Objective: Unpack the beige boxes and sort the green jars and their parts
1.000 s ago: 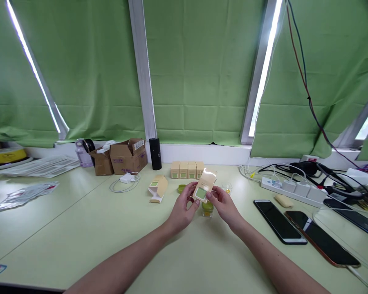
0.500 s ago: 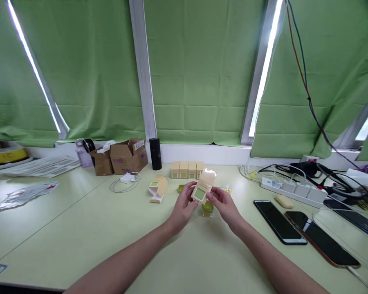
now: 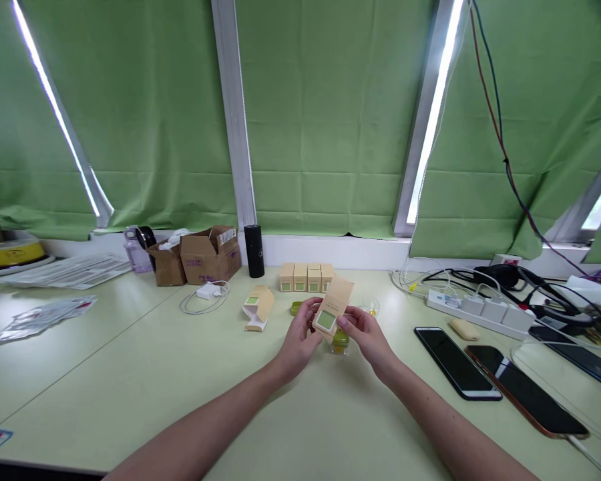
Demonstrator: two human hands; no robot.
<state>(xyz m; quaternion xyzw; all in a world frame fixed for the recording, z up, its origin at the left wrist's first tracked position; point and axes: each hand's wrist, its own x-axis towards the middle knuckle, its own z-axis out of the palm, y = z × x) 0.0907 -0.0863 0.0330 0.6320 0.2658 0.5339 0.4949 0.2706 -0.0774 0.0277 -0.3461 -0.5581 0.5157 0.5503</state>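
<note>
Both my hands hold one small tan carton (image 3: 332,308) with a green square label, tilted, its top flap open. My left hand (image 3: 300,337) grips its left side and my right hand (image 3: 365,334) pinches its right side. Just under the carton a small glass jar of green stuff (image 3: 339,343) stands on the table. A green lid (image 3: 295,308) lies left of my hands. Another open tan carton (image 3: 258,308) lies on its side further left. A row of several closed tan cartons (image 3: 306,277) stands behind. A tiny clear cup (image 3: 371,307) sits right of the carton.
Two brown cardboard boxes (image 3: 200,259), a black cylinder (image 3: 253,251) and a white charger with cable (image 3: 204,294) stand at the back left. Phones (image 3: 457,363) and a white power strip (image 3: 475,311) with cables lie on the right. Papers (image 3: 40,318) lie far left. Green blinds hang behind.
The carton's open flap has tipped slightly and lost its bright glare. My hands have shifted a little but keep hold of the carton.
</note>
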